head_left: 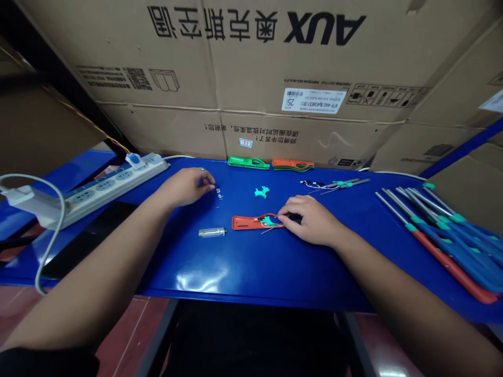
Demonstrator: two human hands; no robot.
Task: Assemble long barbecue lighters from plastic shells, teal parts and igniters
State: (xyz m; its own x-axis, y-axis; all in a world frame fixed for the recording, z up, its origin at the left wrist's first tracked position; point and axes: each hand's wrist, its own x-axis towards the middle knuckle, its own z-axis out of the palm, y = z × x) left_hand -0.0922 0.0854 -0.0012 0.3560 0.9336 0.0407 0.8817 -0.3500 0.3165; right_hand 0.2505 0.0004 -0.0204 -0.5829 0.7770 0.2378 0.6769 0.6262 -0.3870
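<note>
An orange lighter handle half [240, 223] lies on the blue table with its inside facing up. A turquoise trigger piece [269, 220], thin wires and a slim metal rod sit in or across it. My right hand [308, 219] grips the right end of this shell, hiding that end. My left hand [189, 186] hovers by a few tiny pale parts [219, 193], its fingers curled and thumb drawn to the forefinger; whatever they pinch is too small to see. Nearby lie a clear lighter fuel tank [212, 232] and loose turquoise triggers [261, 192].
Green shells [248, 163] and orange shells [293, 164] lie against the large cardboard box [251, 68]. Metal tubes with wires [340, 185] are at back right, and several long-nosed lighters [451, 235] at far right. A power strip [113, 183] and a black flat object [94, 235] are left.
</note>
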